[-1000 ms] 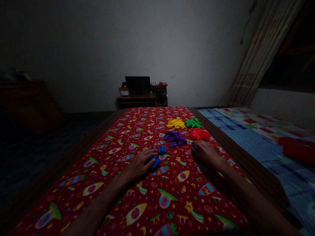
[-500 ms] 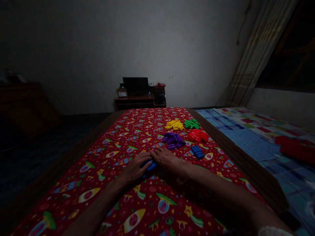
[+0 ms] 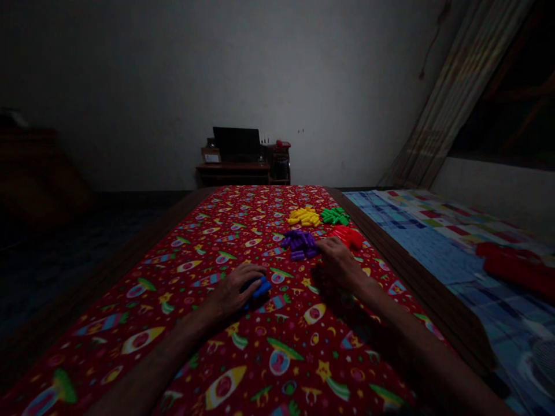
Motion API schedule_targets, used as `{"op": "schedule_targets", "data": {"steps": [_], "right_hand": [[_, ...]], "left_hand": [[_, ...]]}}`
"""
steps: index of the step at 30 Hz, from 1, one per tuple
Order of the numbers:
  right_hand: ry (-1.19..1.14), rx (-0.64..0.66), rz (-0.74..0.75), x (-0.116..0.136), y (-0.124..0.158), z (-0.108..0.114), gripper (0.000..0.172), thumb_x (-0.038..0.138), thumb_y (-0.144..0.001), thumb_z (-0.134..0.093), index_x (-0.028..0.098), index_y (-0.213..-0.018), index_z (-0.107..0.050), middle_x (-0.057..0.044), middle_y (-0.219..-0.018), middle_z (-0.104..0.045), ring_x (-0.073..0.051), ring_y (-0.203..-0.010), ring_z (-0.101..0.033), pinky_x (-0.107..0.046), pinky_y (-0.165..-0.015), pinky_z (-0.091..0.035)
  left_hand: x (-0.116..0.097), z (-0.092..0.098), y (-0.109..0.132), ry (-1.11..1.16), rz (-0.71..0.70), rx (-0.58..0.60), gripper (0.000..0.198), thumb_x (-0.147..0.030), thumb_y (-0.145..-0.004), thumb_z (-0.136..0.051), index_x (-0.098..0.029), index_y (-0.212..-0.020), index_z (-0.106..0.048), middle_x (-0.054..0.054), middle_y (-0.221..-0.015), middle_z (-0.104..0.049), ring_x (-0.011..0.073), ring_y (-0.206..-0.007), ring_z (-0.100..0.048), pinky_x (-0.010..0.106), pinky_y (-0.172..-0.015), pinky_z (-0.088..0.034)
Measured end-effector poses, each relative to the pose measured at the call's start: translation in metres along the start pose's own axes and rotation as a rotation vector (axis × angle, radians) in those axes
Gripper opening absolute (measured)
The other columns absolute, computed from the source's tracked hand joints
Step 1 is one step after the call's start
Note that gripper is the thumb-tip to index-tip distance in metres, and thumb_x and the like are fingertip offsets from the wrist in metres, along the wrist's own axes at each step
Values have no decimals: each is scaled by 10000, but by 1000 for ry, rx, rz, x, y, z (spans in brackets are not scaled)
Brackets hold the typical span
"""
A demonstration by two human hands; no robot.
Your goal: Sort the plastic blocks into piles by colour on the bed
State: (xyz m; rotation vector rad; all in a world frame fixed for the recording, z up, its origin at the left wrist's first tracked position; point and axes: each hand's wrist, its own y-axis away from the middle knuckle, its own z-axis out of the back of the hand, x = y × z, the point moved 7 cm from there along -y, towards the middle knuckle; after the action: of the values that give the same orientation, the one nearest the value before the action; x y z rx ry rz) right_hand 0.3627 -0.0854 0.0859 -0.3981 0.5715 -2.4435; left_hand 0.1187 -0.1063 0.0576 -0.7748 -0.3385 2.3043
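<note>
My left hand [image 3: 240,287] rests on the patterned red cloth, its fingers curled around several small blue rod-like pieces [image 3: 261,288] that stick out under the thumb and fingertips. My right hand [image 3: 340,263] is farther forward and to the right, fingers drawn together and bent. Its fingertips come close to the right edge of the purple pile [image 3: 300,244]. Just beyond it lies the red pile [image 3: 352,237], partly covered by the hand. Whatever is in the right fingers is hidden. The small blue group at the right is out of sight behind this hand.
Behind the purple and red piles lie a yellow pile [image 3: 304,217] and a green pile [image 3: 335,216]. The red cloth [image 3: 225,352] covers a long table with brown edges. A desk with a monitor [image 3: 236,143] stands by the wall. Right of the table is a blue checked surface [image 3: 416,248].
My right hand has left my left hand and moved right and forward, to the purple and red piles. My left hand stays around the blue pieces. The view has shifted slightly.
</note>
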Motion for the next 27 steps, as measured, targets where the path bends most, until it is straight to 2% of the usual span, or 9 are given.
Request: {"op": "schedule_targets", "data": {"steps": [4, 7, 10, 12, 15, 18, 21, 24, 27], "right_hand": [[136, 5, -133, -37, 16, -6, 229, 107, -859, -437, 147, -948, -645, -116, -893, -639, -238, -869, -524, -368, -810, -423], [162, 49, -146, -30, 14, -9, 225, 117, -877, -435, 151, -884, -657, -108, -844, -654, -219, -822, -558, -346, -784, -425], [46, 1, -75, 8, 1, -6, 239, 125, -904, -428, 158, -933, -663, -113, -896, -678, -210, -851, -598, -336, -800, -452], [-118, -24, 44, 44, -3, -9, 261, 188, -932, -439, 166, -1111, -627, -126, -1051, -673, -213, -962, -609, -342, -848, -474], [-320, 41, 250, 94, 1, -27, 524, 300, -915, -532, 185, -1408, -395, -153, -1329, -543, -219, -1169, -542, -345, -923, -479], [-347, 116, 334, 111, 6, -42, 581, 309, -913, -546, 181, -1441, -339, -159, -1339, -533, -209, -1172, -546, -329, -925, -487], [-198, 74, 243, 89, 3, -36, 428, 310, -916, -537, 168, -1318, -498, -150, -1184, -631, -226, -1051, -604, -356, -884, -504], [-28, -18, 70, 45, 1, -10, 362, 310, -910, -531, 155, -1235, -564, -158, -1129, -652, -251, -1007, -616, -383, -868, -497], [104, -57, -125, -5, 8, 18, 297, 269, -914, -490, 143, -1160, -598, -152, -1054, -673, -249, -909, -632, -363, -781, -489]], "left_hand": [[1, -1, -1, 23, 38, -30, 294, -399, -913, -464, -217, -944, -693, 75, -1124, -689, 220, -1085, -608, 399, -962, -494], [5, -1, -4, 43, 103, -85, 299, -439, -881, -499, -214, -875, -695, 80, -1082, -702, 230, -1038, -632, 407, -925, -514], [7, -3, -7, 73, 165, -141, 305, -472, -855, -530, -217, -803, -690, 73, -1015, -716, 228, -975, -650, 404, -890, -525], [5, -4, -8, 106, 180, -165, 312, -482, -846, -544, -218, -757, -683, 64, -984, -720, 220, -949, -653, 392, -878, -527], [-1, -8, -9, 156, 173, -166, 301, -481, -837, -564, -217, -771, -691, 66, -1001, -714, 221, -961, -649, 393, -885, -526], [-6, -10, -9, 174, 143, -151, 303, -495, -824, -581, -216, -809, -698, 76, -1025, -707, 231, -999, -640, 402, -908, -517], [-4, -4, -8, 151, 151, -163, 342, -510, -863, -519, -217, -863, -695, 75, -1048, -703, 228, -1006, -637, 388, -918, -512], [7, 5, -6, 95, 206, -184, 386, -487, -907, -428, -204, -940, -688, 81, -1046, -703, 223, -992, -640, 374, -919, -508], [13, 7, -5, 59, 230, -95, 394, -479, -875, -453, -186, -1011, -679, 94, -1053, -700, 235, -992, -642, 375, -906, -513]]}}
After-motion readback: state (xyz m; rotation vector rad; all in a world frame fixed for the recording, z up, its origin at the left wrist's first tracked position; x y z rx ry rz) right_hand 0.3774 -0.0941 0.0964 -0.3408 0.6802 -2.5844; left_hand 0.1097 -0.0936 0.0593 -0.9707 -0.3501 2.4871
